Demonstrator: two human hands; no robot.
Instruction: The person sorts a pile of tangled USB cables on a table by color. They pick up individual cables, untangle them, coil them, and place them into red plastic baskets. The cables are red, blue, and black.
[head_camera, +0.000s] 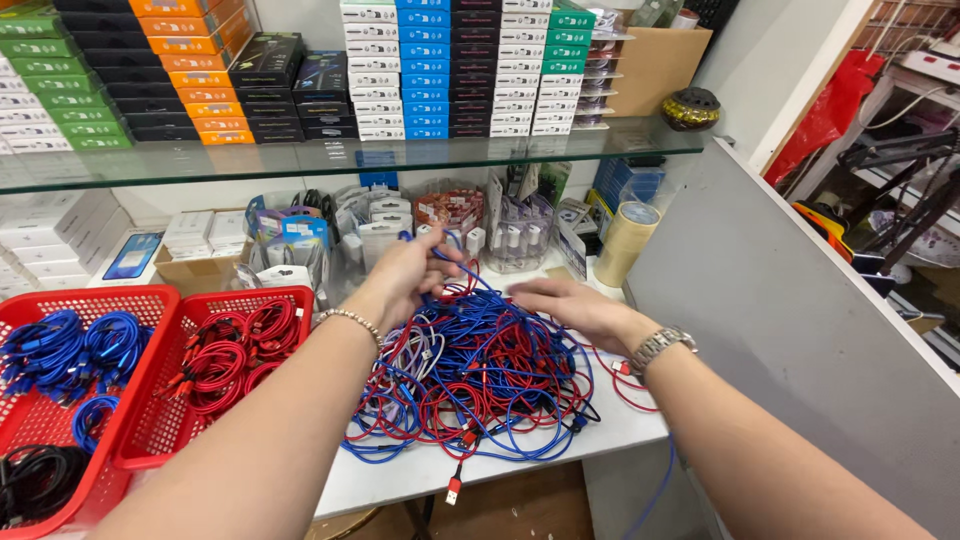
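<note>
A tangled heap of blue and red cables (478, 385) covers the white tabletop (420, 475) in front of me. My left hand (408, 272), with a bead bracelet on its wrist, is raised over the back of the heap and pinches a blue cable that loops up from it. My right hand (568, 300), with a metal watch on its wrist, lies flat with fingers spread on the right side of the heap. One red cable end (453, 490) hangs over the table's front edge.
Two red baskets stand at the left: one (150, 440) holds coiled red cables, the other (60, 300) coiled blue and black ones. A glass shelf (330, 155) carries stacked boxes. A tape roll (626, 243) stands beside a grey partition (800, 320).
</note>
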